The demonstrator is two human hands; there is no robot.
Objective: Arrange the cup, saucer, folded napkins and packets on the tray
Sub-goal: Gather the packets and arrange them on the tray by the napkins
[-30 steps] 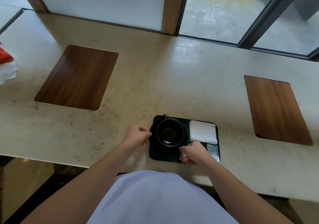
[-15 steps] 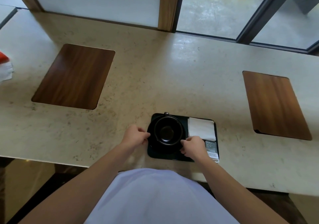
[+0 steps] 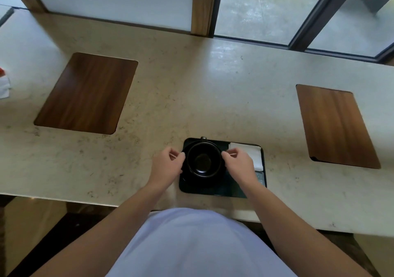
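Observation:
A black tray (image 3: 215, 190) lies near the counter's front edge. On its left half a black cup (image 3: 203, 161) stands on a black saucer (image 3: 204, 181), with the handle pointing away from me. A folded white napkin (image 3: 254, 154) lies in the tray's far right part, and the packets (image 3: 261, 175) lie just in front of it, partly hidden by my wrist. My left hand (image 3: 168, 163) pinches the saucer's left rim with curled fingers. My right hand (image 3: 238, 163) has its curled fingers at the saucer's right rim, close beside the cup.
Two dark wooden inlays are set in the beige stone counter (image 3: 191, 97), one at the left (image 3: 87, 93) and one at the right (image 3: 336, 127). A red and white cloth (image 3: 4, 84) lies at the far left edge. Windows stand behind the counter.
My right hand has moved from the tray's front edge up to the right side of the cup and saucer. My left hand has stayed at the saucer's left rim.

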